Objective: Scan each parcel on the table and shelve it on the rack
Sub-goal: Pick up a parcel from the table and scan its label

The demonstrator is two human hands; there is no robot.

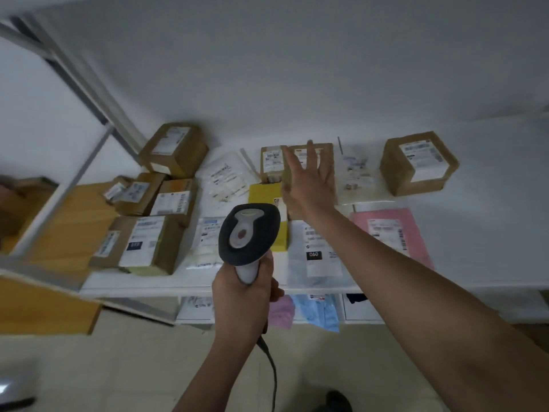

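Cardboard parcels (298, 163) stand at the centre of the frame near the far edge of the white bench (490, 248), and the right hand (309, 185) is stretched out over them with fingers spread and straight, holding nothing; whether it touches them yet I cannot tell through the blur. Its reach suggests one of these is the next to be picked. Just below centre, the left hand (246, 292) is wrapped around the handle of the scanner (248, 233), whose dark head tilts toward the parcels, ready to read a label once one is lifted. Around them lie a yellow packet (264, 193), a white mailer (315, 257), a pink mailer (392, 230) and a brown box (419, 162) to the right. More boxes cluster at centre left beside the rack (59, 179), whose wooden shelves sit at the left edge, near enough for shelving.
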